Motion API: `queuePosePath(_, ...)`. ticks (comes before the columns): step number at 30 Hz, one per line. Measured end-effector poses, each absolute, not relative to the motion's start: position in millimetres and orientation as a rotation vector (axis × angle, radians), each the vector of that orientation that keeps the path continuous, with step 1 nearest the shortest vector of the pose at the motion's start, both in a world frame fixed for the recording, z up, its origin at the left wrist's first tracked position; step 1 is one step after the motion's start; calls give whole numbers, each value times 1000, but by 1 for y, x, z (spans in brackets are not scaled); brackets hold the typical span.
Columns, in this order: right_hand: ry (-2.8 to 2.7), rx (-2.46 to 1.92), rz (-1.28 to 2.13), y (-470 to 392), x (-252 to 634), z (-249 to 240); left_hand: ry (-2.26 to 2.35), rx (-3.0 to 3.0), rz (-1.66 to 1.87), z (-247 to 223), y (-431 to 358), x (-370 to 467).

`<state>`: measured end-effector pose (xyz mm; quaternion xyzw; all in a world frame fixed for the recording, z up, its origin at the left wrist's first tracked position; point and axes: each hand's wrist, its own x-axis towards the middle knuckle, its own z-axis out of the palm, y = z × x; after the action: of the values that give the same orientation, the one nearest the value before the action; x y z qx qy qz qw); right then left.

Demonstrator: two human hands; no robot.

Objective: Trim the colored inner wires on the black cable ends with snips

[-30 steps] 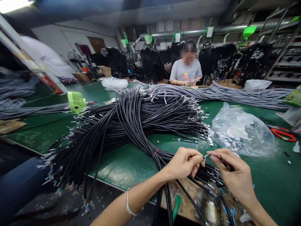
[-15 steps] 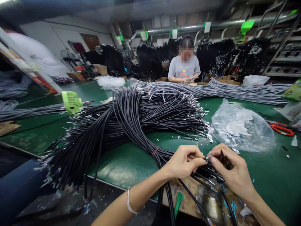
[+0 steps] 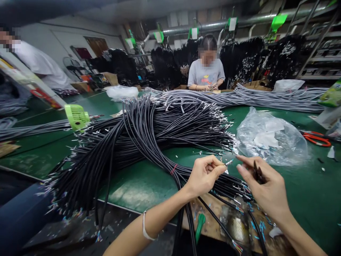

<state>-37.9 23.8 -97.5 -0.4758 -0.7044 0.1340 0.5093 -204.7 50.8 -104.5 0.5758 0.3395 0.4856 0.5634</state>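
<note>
My left hand (image 3: 206, 176) pinches a black cable close to its stripped end. From the fingertips sticks out the cable end (image 3: 229, 162), with pale wrapping and thin coloured wires. My right hand (image 3: 266, 185) is just right of it, thumb and index finger apart and not touching the wires. Tucked in that hand's curled fingers is a small dark tool (image 3: 257, 173), mostly hidden, its kind unclear. Below both hands runs a bundle of black cables (image 3: 183, 174) tied with a red band, its stripped ends to the right.
A large pile of black cables (image 3: 133, 138) covers the table's middle. To the right lie a clear plastic bag (image 3: 271, 138) of scraps and orange-handled scissors (image 3: 317, 138). Grey cables (image 3: 255, 97) stretch along the back, before a seated co-worker (image 3: 206, 73). A green fan (image 3: 76, 116) stands left.
My right hand has drawn back from the cable end, its fingertips parting. The pale wrapping and coloured wires now show beyond my left fingers. At the far left, the bent-over person has shifted.
</note>
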Motion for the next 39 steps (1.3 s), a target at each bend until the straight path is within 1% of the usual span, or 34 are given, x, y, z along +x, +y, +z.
queuePosePath(2,-1761,-1099,412,26,-38,-96,802,1396,1119,-104,49,-205)
queuePosePath(4,-1760,-1051,434,26,-40,-97,837,1490,1113,-104,46,-205)
queuePosePath(7,-1746,-1063,288,23,-40,-102,962,1800,1210,-105,42,-203)
queuePosePath(10,-1857,-1063,58,20,-38,-109,1063,2280,1341,-111,41,-199)
queuePosePath(13,-1916,-1083,-26,19,-36,-111,1097,2691,1264,-116,42,-196)
queuePosePath(15,-1878,-1170,100,21,-36,-108,1082,2873,1149,-118,43,-196)
queuePosePath(19,-1595,-1269,737,30,-37,-102,959,3008,1058,-118,44,-202)
queuePosePath(21,-1446,-1248,880,41,-32,-101,908,2982,1049,-119,44,-205)
queuePosePath(23,-1350,-1263,819,55,-20,-99,824,2909,1052,-120,42,-206)
queuePosePath(25,-1259,-1294,671,68,1,-96,792,2710,1131,-119,41,-205)
queuePosePath(28,-1174,-1356,396,77,30,-91,905,2217,1235,-111,39,-204)
queuePosePath(31,-1348,-1426,91,70,33,-89,897,1867,1126,-102,39,-203)
queuePosePath(32,-1448,-1419,47,65,27,-89,860,1787,1087,-101,40,-204)
queuePosePath(33,-1540,-1388,53,59,19,-90,824,1714,1060,-101,41,-204)
queuePosePath(36,-1830,-1157,263,42,-10,-92,758,1523,1040,-106,45,-205)
queuePosePath(39,-1926,-1013,298,32,-26,-94,740,1396,1049,-110,47,-206)
